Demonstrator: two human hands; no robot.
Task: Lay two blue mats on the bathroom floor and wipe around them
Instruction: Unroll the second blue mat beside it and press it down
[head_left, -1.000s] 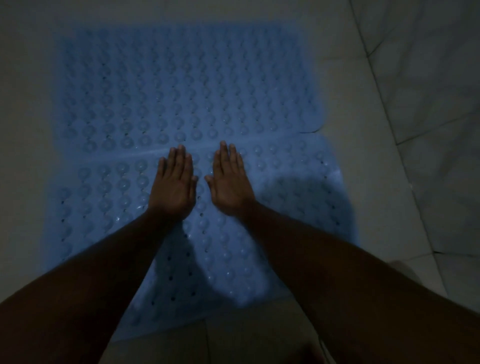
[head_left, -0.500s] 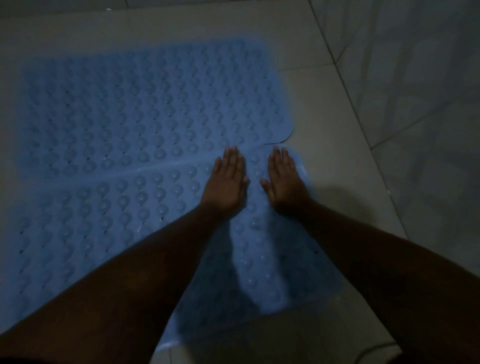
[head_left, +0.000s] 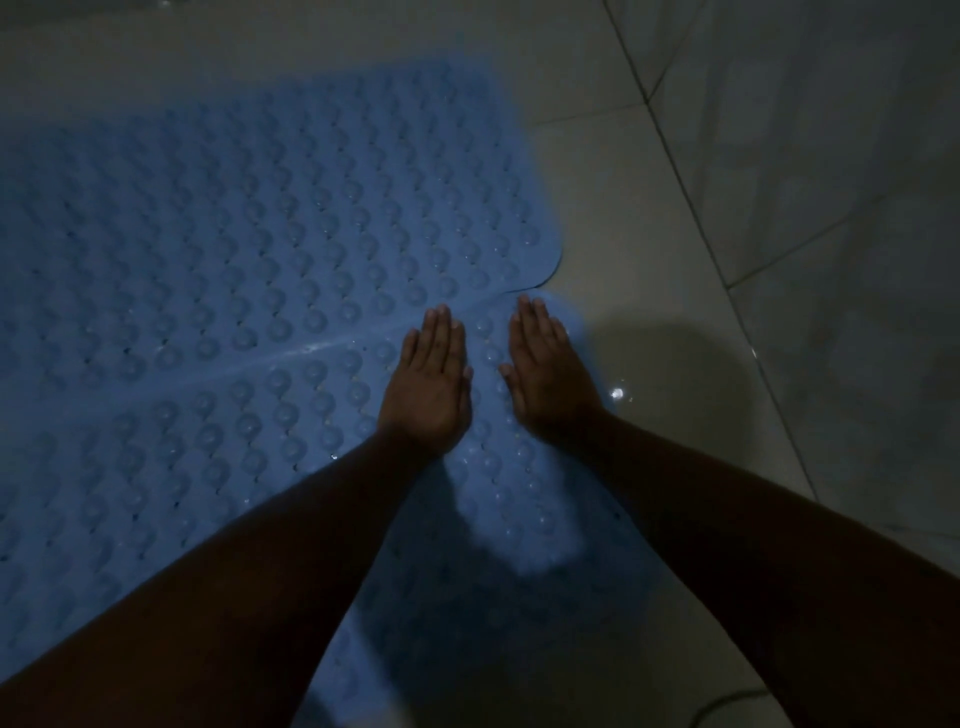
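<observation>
Two blue studded mats lie side by side on the pale tiled floor. The far mat (head_left: 291, 208) and the near mat (head_left: 171, 467) meet along a seam that runs from lower left up to the right. My left hand (head_left: 428, 384) lies flat, palm down, on the near mat just below the seam, fingers straight and together. My right hand (head_left: 548, 374) lies flat beside it at the near mat's right corner, fingertips at the seam. Neither hand holds anything.
The tiled floor (head_left: 623, 208) to the right of the mats looks wet, with a bright glint of light (head_left: 617, 393) by my right wrist. A tiled wall (head_left: 831, 156) rises at the right. The room is dim.
Both flat hands have slid to the right along the seam, from the middle of the mats to the right corner. The view has followed them to the right.
</observation>
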